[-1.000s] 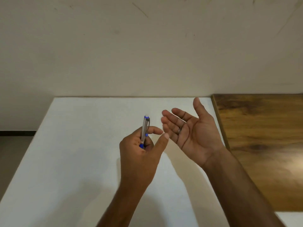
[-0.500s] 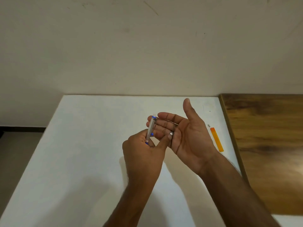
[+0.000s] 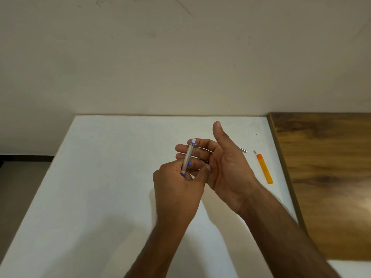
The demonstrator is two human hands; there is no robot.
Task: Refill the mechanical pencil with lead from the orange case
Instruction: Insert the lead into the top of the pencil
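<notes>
My left hand (image 3: 176, 187) grips the lower end of a silver mechanical pencil (image 3: 188, 157) with blue trim, holding it upright over the white table (image 3: 100, 177). My right hand (image 3: 224, 165) is spread flat, palm up and thumb raised, with its fingers right behind the pencil's top end. The orange lead case (image 3: 265, 169) lies flat on the table to the right of my right hand, its pale cap end pointing away from me. A small silver metal piece (image 3: 243, 150) lies on the table just left of the case's far end.
A dark wooden surface (image 3: 325, 177) adjoins the white table on the right. A plain beige wall (image 3: 180, 57) rises behind the table's far edge. Floor shows beyond the table's left edge.
My right hand has moved left until its fingers sit behind the pencil's top. The view shifted, so the orange case and the small metal piece came into sight.
</notes>
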